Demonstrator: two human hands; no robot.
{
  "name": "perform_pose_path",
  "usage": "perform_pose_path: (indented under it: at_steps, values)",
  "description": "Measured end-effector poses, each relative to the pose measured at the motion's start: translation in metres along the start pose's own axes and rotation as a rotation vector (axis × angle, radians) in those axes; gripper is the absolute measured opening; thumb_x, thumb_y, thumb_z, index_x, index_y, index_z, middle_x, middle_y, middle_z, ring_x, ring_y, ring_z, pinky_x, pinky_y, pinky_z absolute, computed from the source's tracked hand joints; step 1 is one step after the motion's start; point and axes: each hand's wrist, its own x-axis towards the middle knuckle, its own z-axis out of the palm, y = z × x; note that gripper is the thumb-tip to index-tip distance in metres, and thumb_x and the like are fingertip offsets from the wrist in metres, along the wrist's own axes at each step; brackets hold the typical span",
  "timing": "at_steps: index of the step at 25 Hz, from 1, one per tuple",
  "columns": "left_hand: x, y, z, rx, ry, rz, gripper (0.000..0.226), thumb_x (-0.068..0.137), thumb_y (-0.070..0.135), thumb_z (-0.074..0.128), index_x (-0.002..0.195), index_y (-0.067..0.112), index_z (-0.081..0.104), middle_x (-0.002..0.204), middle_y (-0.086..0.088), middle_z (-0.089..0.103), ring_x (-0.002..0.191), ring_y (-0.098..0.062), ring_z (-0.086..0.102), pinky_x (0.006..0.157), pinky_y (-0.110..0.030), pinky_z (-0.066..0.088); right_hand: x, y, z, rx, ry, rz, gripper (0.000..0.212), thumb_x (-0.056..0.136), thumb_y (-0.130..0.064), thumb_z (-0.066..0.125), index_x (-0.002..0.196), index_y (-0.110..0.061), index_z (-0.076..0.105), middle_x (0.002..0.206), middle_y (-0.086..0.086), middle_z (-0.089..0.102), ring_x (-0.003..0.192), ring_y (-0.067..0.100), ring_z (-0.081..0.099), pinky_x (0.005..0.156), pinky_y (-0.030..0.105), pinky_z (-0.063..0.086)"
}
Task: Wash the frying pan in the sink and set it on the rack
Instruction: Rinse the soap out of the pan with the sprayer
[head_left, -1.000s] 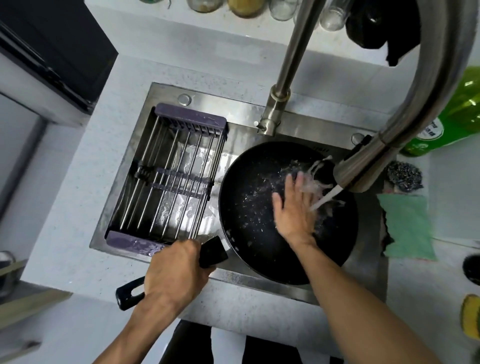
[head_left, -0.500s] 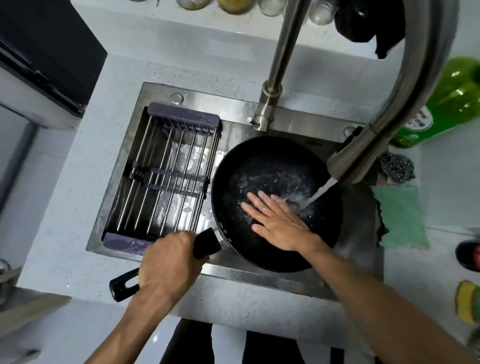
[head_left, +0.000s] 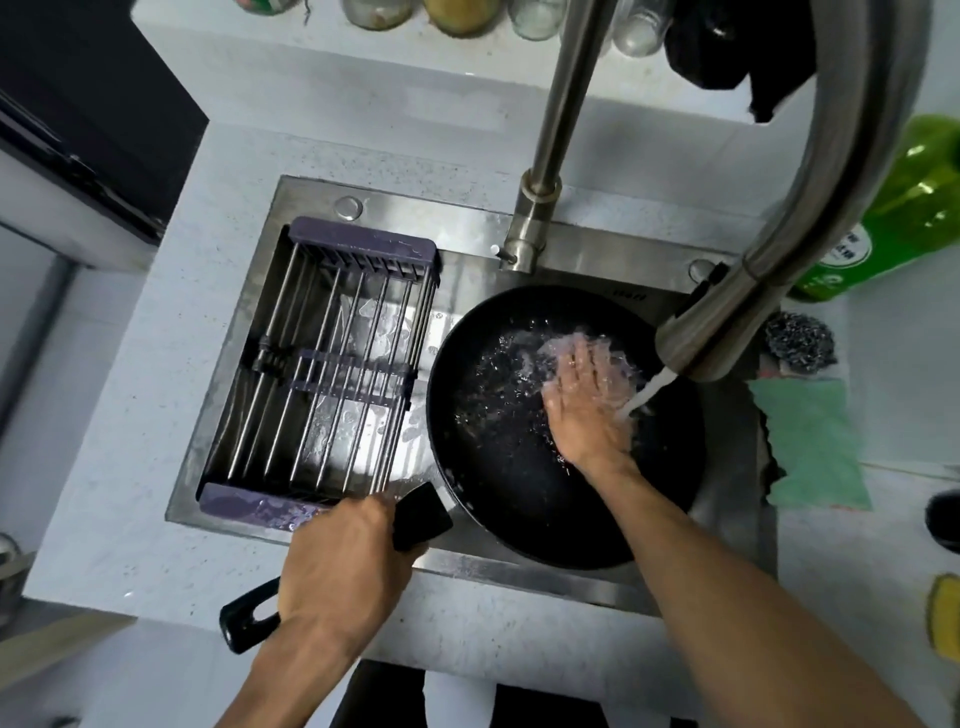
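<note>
1. Gripping the black handle (head_left: 421, 514) of the frying pan (head_left: 498, 457), the left hand (head_left: 343, 561) is wrapping its fingers round the middle of it, with the handle's looped end sticking out toward the near left.
2. Lying flat with fingers spread, the right hand (head_left: 584, 400) is pressing on the wet pan floor and holding nothing; the fingertips are blurring under the splash.
3. Sitting in the right part of the sink (head_left: 467, 254), the pan is resting with its handle crossing the sink's near rim.
4. Pouring from the faucet (head_left: 727, 312) on the right, the water stream (head_left: 644, 392) is striking just beside the right hand, inside the pan.
5. Waiting on the left, the rack (head_left: 332, 364) is spanning the sink just beside the pan's rim, with nothing on its bars.
6. Sitting unused on the counter at the right are a green cloth (head_left: 810, 441), a steel scourer (head_left: 800, 343) and a green bottle (head_left: 893, 218).
7. Judging the risks: the stream is hitting a shallow pan, so water may be spraying over the near rim onto the counter; a wet handle could be twisting in a one-handed lift toward the rack, tipping rinse water out.
</note>
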Motion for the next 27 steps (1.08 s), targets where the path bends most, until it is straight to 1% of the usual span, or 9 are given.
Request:
perform_pose_path:
  at_steps: [2,6,9,13,15,17,20,23,27]
  values:
    - [-0.001,0.005,0.003,0.013,0.001,0.006,0.038,0.083,0.060,0.062,0.095,0.025,0.062,0.090,0.003,0.071,0.085,-0.019,0.069,0.065,-0.029,0.045,0.006,-0.031,0.004,0.184,0.061,0.165,0.066,0.102,-0.050,0.015,0.161,-0.024,0.000,0.167,0.003,-0.013,0.154,0.026,-0.011,0.124,0.049,-0.006]
    - [-0.003,0.004,-0.001,0.036,-0.055,0.007,0.035,0.084,0.059,0.061,0.099,0.027,0.060,0.092,0.004,0.071,0.086,-0.017,0.069,0.069,-0.028,0.048,0.011,-0.085,0.003,0.451,0.125,-0.081,0.071,0.105,-0.049,0.023,0.158,-0.022,-0.015,0.162,0.003,-0.030,0.151,0.021,-0.023,0.124,0.045,-0.009]
    - [-0.005,0.001,-0.005,0.009,-0.012,0.005,0.032,0.084,0.058,0.063,0.096,0.028,0.059,0.091,0.005,0.071,0.086,-0.016,0.069,0.068,-0.028,0.047,0.030,-0.063,-0.010,0.444,0.251,0.185,0.071,0.104,-0.050,0.025,0.158,-0.023,-0.012,0.160,0.002,-0.031,0.150,0.019,-0.023,0.124,0.049,-0.007]
    - [0.004,0.003,0.010,-0.028,-0.039,-0.014,0.035,0.080,0.058,0.067,0.092,0.025,0.064,0.086,0.003,0.072,0.082,-0.018,0.069,0.065,-0.029,0.047,0.012,-0.100,-0.011,0.680,-0.089,-0.095,0.076,0.103,-0.051,0.037,0.159,-0.029,-0.010,0.163,-0.006,-0.027,0.151,0.015,-0.019,0.123,0.039,-0.008]
    - [0.013,0.004,0.024,-0.050,-0.054,-0.038,0.037,0.079,0.058,0.067,0.090,0.022,0.067,0.084,0.001,0.072,0.079,-0.020,0.070,0.062,-0.029,0.046,-0.012,-0.084,-0.005,0.653,-0.366,-0.213,0.068,0.103,-0.047,0.042,0.160,-0.032,0.007,0.166,-0.011,-0.014,0.153,0.011,-0.007,0.124,0.036,0.001]
    - [0.026,0.008,0.042,-0.038,-0.074,-0.044,0.035,0.083,0.053,0.066,0.092,0.020,0.068,0.087,-0.001,0.073,0.080,-0.020,0.070,0.062,-0.028,0.047,-0.034,-0.045,0.003,0.613,-0.482,-0.087,0.059,0.102,-0.043,0.049,0.156,-0.028,0.031,0.168,-0.006,0.011,0.152,0.013,0.015,0.122,0.033,0.015]
    - [0.047,0.015,0.067,-0.022,-0.081,-0.066,0.027,0.084,0.040,0.066,0.100,0.018,0.067,0.095,-0.002,0.073,0.087,-0.021,0.070,0.072,-0.030,0.052,-0.057,0.007,-0.003,0.689,-0.283,0.264,0.034,0.100,-0.029,0.056,0.132,-0.016,0.063,0.136,0.006,0.062,0.126,0.023,0.056,0.101,0.027,0.041]
    - [0.060,0.019,0.089,-0.060,-0.093,-0.106,0.030,0.084,0.039,0.066,0.104,0.016,0.066,0.099,-0.004,0.071,0.090,-0.023,0.070,0.075,-0.031,0.053,-0.075,0.041,-0.043,0.976,-0.045,0.445,0.019,0.099,-0.015,0.059,0.115,-0.017,0.068,0.106,0.006,0.073,0.096,0.018,0.068,0.089,0.030,0.052]
    - [0.060,0.021,0.109,-0.096,-0.060,-0.100,0.032,0.086,0.040,0.064,0.107,0.016,0.060,0.102,-0.005,0.069,0.096,-0.023,0.067,0.082,-0.033,0.051,-0.102,0.044,-0.142,1.276,0.289,0.135,0.038,0.091,-0.013,0.066,0.123,-0.032,0.058,0.081,-0.005,0.059,0.067,0.009,0.052,0.062,0.021,0.047]
